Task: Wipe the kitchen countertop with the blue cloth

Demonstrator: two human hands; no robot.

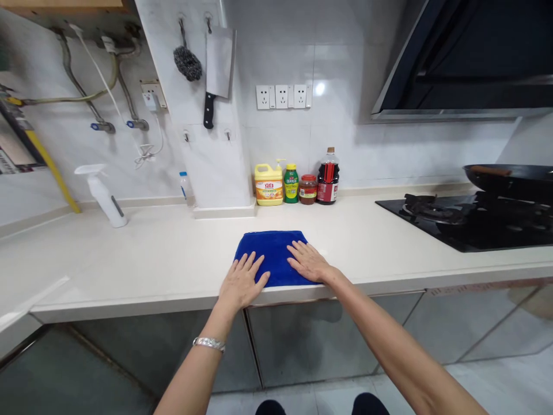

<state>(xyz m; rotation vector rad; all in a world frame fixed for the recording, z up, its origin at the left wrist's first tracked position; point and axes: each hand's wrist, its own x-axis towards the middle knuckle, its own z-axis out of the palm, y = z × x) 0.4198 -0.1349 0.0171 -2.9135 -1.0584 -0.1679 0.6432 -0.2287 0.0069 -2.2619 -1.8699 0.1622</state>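
Observation:
A folded blue cloth [272,251] lies flat on the cream countertop [173,259], near its front edge. My left hand [241,282] rests palm down on the cloth's near left corner, fingers stretched out; a silver bracelet sits on that wrist. My right hand [307,261] lies flat on the cloth's right side, fingers spread. Neither hand holds anything.
Against the tiled wall stand a yellow detergent jug [268,185], a green bottle [291,183], a red-lidded jar [308,189] and a dark sauce bottle [328,177]. A white spray bottle [103,195] stands at left. A black gas hob [466,222] with a wok [510,177] is at right. A cleaver [217,72] hangs above.

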